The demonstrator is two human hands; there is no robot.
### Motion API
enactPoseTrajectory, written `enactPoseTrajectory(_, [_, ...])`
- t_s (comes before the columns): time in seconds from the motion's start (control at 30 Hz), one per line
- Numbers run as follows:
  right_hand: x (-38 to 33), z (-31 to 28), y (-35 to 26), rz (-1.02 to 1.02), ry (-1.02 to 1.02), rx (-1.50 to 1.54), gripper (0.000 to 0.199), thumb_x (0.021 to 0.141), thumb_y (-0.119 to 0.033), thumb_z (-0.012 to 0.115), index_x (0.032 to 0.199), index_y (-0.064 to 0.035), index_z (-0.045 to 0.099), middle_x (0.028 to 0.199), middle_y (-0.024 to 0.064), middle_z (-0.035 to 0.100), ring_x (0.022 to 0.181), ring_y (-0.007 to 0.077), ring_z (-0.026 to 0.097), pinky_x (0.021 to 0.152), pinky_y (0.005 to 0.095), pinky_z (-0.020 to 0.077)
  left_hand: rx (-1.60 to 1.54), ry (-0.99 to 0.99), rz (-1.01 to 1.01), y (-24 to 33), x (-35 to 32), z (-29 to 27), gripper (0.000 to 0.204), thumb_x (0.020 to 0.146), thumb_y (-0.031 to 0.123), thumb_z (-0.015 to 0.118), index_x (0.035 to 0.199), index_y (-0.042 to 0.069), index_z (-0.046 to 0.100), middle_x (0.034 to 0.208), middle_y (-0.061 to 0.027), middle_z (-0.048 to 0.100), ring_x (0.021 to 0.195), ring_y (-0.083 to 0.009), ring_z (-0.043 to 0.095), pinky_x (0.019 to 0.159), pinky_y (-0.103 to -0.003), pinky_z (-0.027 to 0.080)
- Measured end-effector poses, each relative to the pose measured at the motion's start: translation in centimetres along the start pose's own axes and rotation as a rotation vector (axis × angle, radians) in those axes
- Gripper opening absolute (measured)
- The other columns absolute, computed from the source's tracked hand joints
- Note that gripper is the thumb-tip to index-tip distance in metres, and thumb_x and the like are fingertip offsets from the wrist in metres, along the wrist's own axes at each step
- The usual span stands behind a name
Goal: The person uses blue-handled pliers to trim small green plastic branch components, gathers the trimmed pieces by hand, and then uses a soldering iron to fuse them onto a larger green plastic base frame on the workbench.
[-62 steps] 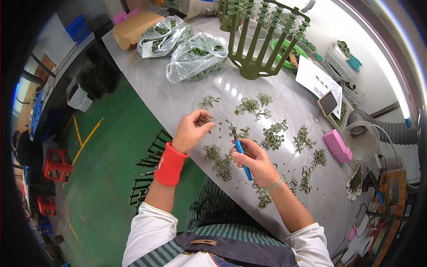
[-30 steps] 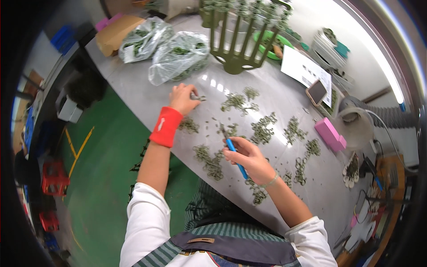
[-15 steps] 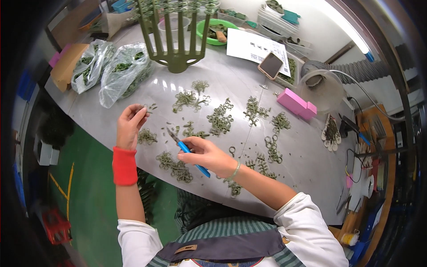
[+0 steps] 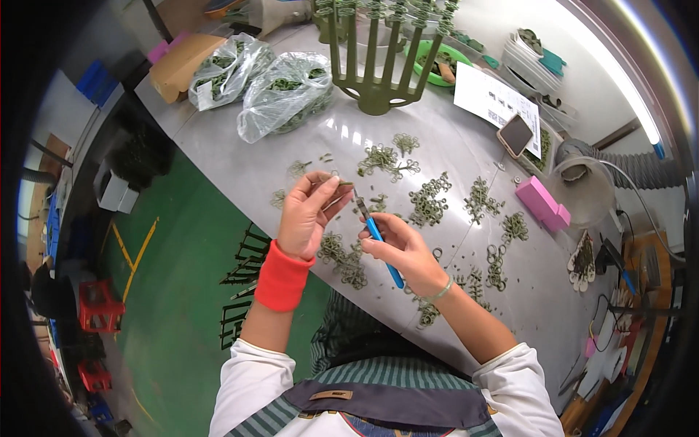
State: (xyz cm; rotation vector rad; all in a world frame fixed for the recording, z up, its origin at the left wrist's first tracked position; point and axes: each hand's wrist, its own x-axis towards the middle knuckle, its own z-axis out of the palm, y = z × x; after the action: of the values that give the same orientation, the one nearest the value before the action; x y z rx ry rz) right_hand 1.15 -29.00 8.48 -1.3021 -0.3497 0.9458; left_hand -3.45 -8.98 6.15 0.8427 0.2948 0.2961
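Left hand pinches a small green plastic piece at its fingertips, raised above the desk. Right hand grips a blue-handled knife, blade just beside the piece. Piece appears light, thin, probably springy — best held by its edges.

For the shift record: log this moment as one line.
left hand: pinches small green part | right hand: grips blue-handled knife, tip by part | table: scattered green ring clusters
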Motion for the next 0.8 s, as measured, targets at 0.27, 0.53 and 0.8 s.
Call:
enactPoseTrajectory(0.27, [0.1, -0.1, 0.1, -0.015, -0.013, -0.010, 0.060, 0.090, -0.020, 0.072, 0.136, 0.0072, 0.043, 0.112, 0.0086, 0.062, 0.104, 0.0136, 0.060, 0.091, 0.0286, 0.0487, -0.002, 0.022, -0.004, -0.4, -0.6, 0.9, 0.008, 0.094, 0.010, 0.066, 0.101, 0.011, 0.061, 0.101, -0.0031, 0.069, 0.098, -0.0138, 0.067, 0.091, -0.031, 0.055])
enactPoseTrajectory(0.53, [0.1, -0.1, 0.7, -0.050, -0.013, 0.005, 0.052, 0.091, -0.015, 0.069, 0.135, 0.0013, 0.049, 0.114, 0.0046, 0.063, 0.101, 0.0103, 0.059, 0.086, 0.0255, 0.0469, -0.003, 0.034, -0.014, -0.2, -1.0, 1.4, 0.008, 0.094, 0.008, 0.065, 0.101, 0.008, 0.060, 0.102, -0.0058, 0.068, 0.101, -0.0164, 0.067, 0.092, -0.032, 0.055])
enactPoseTrajectory(0.8, [0.7, -0.3, 1.3, 0.029, -0.056, 0.029, 0.049, 0.090, -0.017, 0.072, 0.128, 0.0031, 0.051, 0.110, 0.0050, 0.062, 0.097, 0.0109, 0.060, 0.083, 0.0275, 0.0493, 0.213, 0.085, 0.009, -0.1, -0.3, -1.8, 0.012, 0.093, 0.006, 0.066, 0.104, 0.004, 0.062, 0.096, -0.0043, 0.068, 0.092, -0.0139, 0.067, 0.083, -0.028, 0.054])
